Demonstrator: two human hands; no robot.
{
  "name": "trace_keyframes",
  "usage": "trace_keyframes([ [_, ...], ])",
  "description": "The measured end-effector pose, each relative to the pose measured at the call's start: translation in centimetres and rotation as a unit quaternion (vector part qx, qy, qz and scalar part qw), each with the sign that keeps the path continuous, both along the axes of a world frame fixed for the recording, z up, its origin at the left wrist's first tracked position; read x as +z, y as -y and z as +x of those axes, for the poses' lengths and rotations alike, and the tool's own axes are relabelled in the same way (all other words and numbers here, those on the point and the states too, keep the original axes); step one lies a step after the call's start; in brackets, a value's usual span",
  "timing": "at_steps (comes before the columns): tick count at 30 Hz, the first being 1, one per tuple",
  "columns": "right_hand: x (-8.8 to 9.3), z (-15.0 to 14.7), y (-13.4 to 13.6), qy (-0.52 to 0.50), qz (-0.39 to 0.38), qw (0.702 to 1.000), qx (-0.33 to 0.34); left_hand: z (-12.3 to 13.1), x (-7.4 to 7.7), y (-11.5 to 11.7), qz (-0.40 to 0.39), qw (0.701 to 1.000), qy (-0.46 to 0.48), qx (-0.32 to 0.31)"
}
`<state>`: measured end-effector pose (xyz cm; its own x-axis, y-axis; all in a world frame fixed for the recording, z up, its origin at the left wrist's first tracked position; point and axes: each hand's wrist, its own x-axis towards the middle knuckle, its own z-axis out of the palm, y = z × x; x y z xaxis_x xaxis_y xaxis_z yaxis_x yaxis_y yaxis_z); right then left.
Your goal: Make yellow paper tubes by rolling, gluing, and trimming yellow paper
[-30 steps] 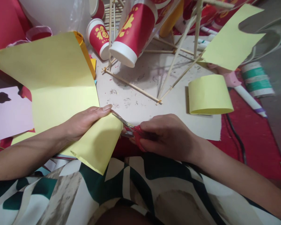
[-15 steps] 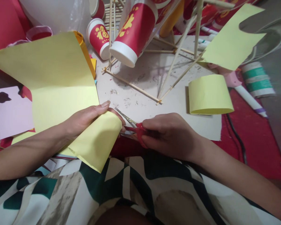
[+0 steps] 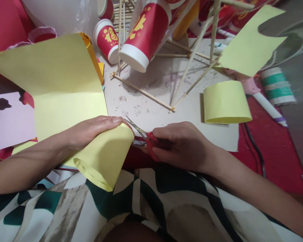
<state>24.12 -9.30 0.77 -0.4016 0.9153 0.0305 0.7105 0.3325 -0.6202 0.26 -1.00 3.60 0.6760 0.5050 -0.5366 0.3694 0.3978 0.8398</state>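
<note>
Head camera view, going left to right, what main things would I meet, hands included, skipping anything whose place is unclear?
Pale pink paper, left hand, scissors, right hand, yellow paper loop, green-and-white roll.

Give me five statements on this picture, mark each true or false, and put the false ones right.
1. The right hand holds scissors and the left hand holds curled yellow paper. True.
2. The scissors have blue handles. False: the handles are red.
3. A yellow paper loop sits left of the green-and-white roll. True.
4. The lilac sheet is right of both hands. False: it is at the picture's left edge.
5. A frame of thin sticks stands beyond the hands. True.
</note>
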Motion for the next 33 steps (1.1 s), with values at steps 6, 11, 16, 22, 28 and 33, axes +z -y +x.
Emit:
trace_keyframes([
  [6,0.3,0.1,0.0,-0.011,-0.026,0.999,0.019,-0.3,-0.1,0.0,0.017,0.998,-0.053,-0.007],
  [11,0.1,0.1,0.1,0.000,-0.028,0.999,0.025,0.0,-0.1,0.5,0.068,0.996,-0.054,0.038],
  [16,0.2,0.1,0.1,0.018,-0.022,0.999,0.024,0.0,-0.2,0.9,0.044,0.998,-0.012,0.033],
  [22,0.4,0.1,0.0,-0.002,-0.030,0.999,0.033,-0.2,-0.2,0.4,0.074,0.997,-0.022,0.015],
  [28,0.4,0.0,0.1,-0.007,-0.031,0.999,0.026,-0.5,-0.7,0.2,0.056,0.997,-0.047,0.029],
  [33,0.3,0.0,0.1,-0.008,-0.016,1.000,0.021,-0.4,-0.6,0.3,0.017,0.997,-0.057,0.044],
])
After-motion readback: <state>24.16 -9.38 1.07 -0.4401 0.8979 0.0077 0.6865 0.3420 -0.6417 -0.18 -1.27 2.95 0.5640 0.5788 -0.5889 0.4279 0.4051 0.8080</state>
